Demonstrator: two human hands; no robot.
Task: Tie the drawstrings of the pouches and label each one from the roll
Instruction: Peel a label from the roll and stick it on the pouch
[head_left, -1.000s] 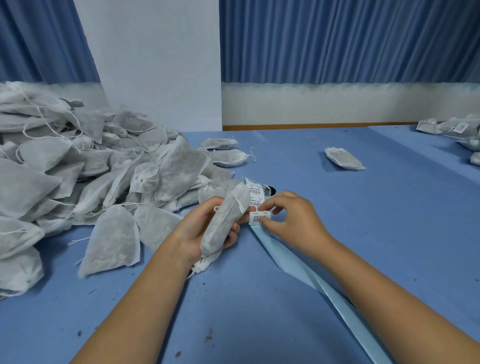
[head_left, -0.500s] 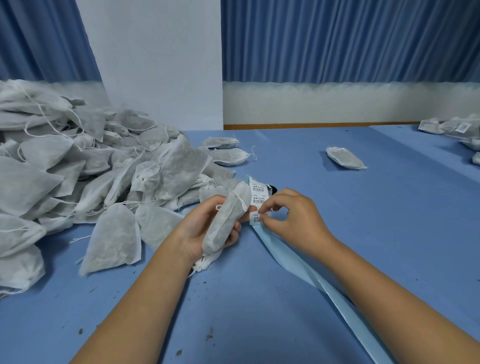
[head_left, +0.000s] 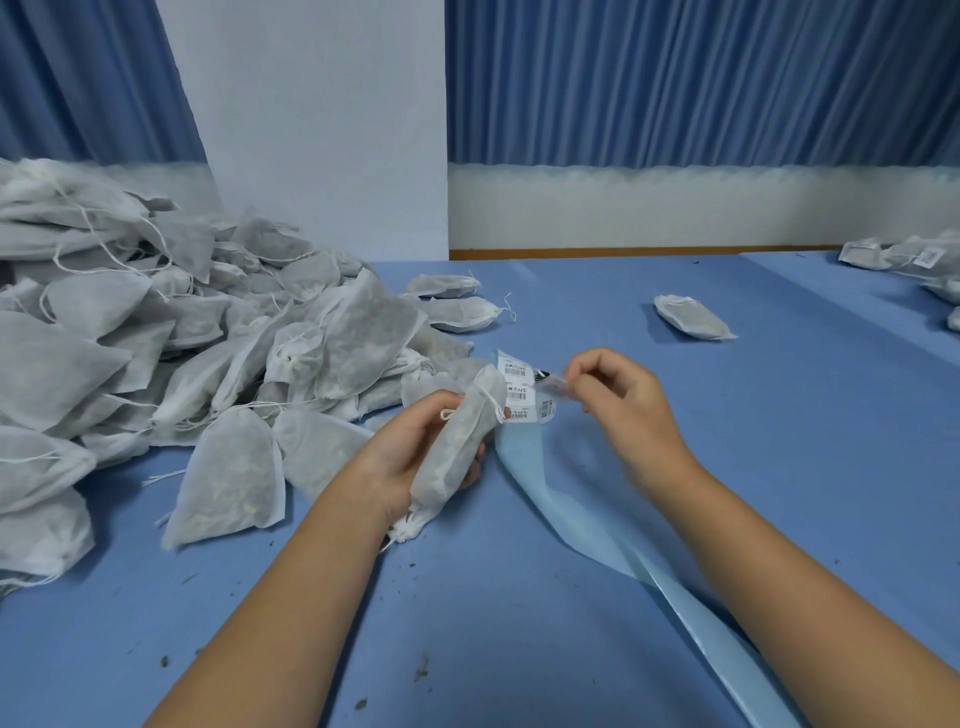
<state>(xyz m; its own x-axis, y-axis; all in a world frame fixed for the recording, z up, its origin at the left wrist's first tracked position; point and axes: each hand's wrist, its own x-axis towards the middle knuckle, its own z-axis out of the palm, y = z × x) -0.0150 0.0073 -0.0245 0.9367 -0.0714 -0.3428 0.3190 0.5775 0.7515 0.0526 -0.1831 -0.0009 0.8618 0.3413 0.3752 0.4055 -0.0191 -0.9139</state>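
Filled pouch (head_left: 457, 441) gripped upright in left hand (head_left: 415, 447); peeled label (head_left: 551, 385) pinched in right hand (head_left: 618, 400) just beside.

Two bare forearms and hands, nothing worn

Both arms are uncovered along all the length that shows, from the bottom edge up to the fingers: no sleeve, cuff, glove, watch, bracelet or ring can be seen. The left hand (head_left: 415, 447) is sharp, with short, unpainted nails. The right hand (head_left: 618, 410) is blurred at the fingertips, so its nails cannot be made out.
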